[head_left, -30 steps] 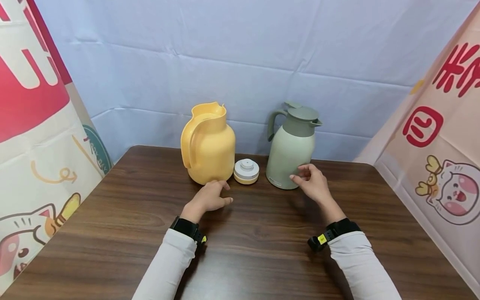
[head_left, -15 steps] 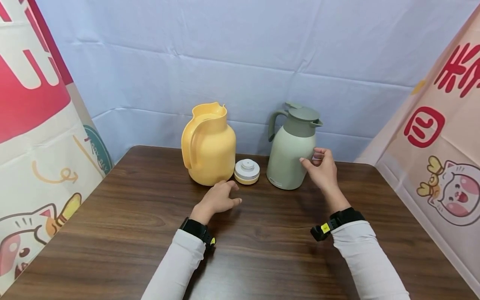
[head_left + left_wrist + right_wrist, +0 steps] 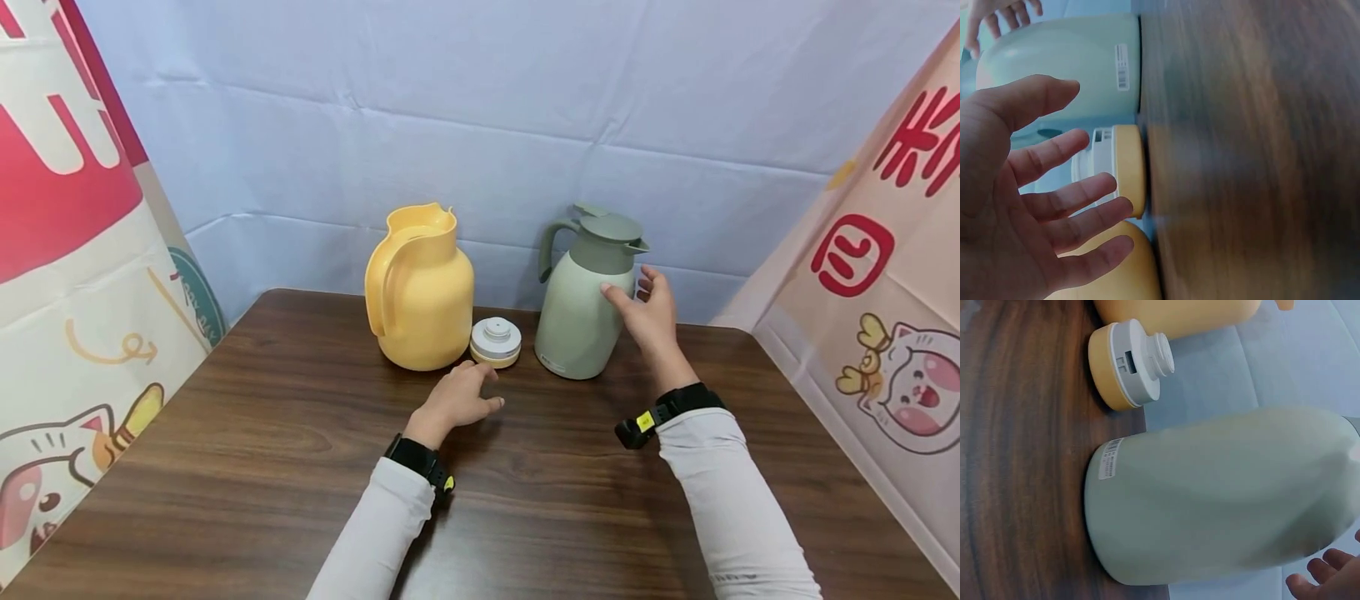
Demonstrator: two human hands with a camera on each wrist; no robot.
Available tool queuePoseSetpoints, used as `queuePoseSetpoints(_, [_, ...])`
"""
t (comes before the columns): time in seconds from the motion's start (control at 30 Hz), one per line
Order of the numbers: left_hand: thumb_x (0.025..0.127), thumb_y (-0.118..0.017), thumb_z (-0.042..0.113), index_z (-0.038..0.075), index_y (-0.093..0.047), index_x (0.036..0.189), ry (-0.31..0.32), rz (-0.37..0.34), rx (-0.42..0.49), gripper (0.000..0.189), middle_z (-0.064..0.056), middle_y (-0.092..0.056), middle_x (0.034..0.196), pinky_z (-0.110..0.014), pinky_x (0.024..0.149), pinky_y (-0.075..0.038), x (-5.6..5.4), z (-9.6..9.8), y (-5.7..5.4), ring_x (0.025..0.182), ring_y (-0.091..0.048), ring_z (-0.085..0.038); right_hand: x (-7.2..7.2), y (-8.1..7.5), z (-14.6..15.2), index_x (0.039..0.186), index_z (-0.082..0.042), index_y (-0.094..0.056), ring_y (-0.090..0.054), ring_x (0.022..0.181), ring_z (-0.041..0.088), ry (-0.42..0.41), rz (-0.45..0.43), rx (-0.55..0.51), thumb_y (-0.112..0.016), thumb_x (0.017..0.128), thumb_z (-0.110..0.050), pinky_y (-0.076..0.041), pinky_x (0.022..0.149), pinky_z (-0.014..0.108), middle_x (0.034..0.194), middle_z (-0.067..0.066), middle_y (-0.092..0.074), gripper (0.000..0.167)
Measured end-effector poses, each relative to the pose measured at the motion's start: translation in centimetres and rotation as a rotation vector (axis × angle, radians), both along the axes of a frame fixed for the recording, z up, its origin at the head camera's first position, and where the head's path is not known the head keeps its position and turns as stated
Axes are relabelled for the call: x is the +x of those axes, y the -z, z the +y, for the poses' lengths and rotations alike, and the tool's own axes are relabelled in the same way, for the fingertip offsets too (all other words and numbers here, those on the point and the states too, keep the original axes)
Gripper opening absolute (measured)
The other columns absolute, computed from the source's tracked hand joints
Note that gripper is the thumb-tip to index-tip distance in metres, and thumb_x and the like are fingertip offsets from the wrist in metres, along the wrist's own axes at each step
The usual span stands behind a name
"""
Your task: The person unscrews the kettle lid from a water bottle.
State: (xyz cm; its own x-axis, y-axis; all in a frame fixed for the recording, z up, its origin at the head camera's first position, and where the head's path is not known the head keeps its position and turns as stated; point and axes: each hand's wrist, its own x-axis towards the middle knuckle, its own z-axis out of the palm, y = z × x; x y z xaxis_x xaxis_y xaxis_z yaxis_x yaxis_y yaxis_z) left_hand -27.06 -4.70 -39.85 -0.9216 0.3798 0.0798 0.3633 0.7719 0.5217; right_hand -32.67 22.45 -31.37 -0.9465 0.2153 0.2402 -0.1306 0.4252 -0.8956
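A light green vacuum jug with a darker green lid and handle stands upright at the table's back. My right hand is at its right side near the shoulder, fingers spread and thumb in front; in the right wrist view, whether the fingertips touch it is unclear. Left of it sits a white-and-yellow stopper lid, resting on its yellow side. A yellow jug, open at the top, stands farther left. My left hand hovers before the stopper lid, holding nothing; its fingers are apart in the left wrist view.
The brown wooden table extends in front of the jugs. A pale blue cloth hangs behind it. Printed banners flank the left and right sides.
My right hand has risen along the green jug's right side, from low near its base to its shoulder. My left hand has shifted right, from before the yellow jug toward the stopper lid.
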Motion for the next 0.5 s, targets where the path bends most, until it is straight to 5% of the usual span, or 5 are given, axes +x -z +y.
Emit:
queuePoseSetpoints(0.27, [0.085, -0.067, 0.028, 0.008, -0.059, 0.118, 0.014, 0.005, 0.003, 0.039, -0.008, -0.054, 0.116, -0.040, 0.086, -0.042, -0.2, 0.8, 0.0, 0.108, -0.050, -0.024, -1.3, -0.9, -0.4, 0.149, -0.015, -0.007, -0.015, 0.137, 0.032, -0.035, -0.023, 0.029, -0.067, 0.078, -0.052, -0.024, 0.103, 0.051, 0.152, 0.014, -0.012, 0.101])
queuePoseSetpoints(0.5, [0.086, -0.067, 0.028, 0.009, -0.059, 0.118, 0.020, 0.018, -0.018, 0.039, -0.008, -0.054, 0.117, -0.041, 0.084, -0.043, -0.4, 1.5, 0.0, 0.107, -0.052, -0.024, -2.6, -0.8, -1.3, 0.148, -0.012, -0.005, -0.030, 0.129, 0.034, -0.080, 0.030, 0.042, -0.075, 0.073, -0.047, -0.028, 0.099, 0.051, 0.146, 0.018, -0.022, 0.109])
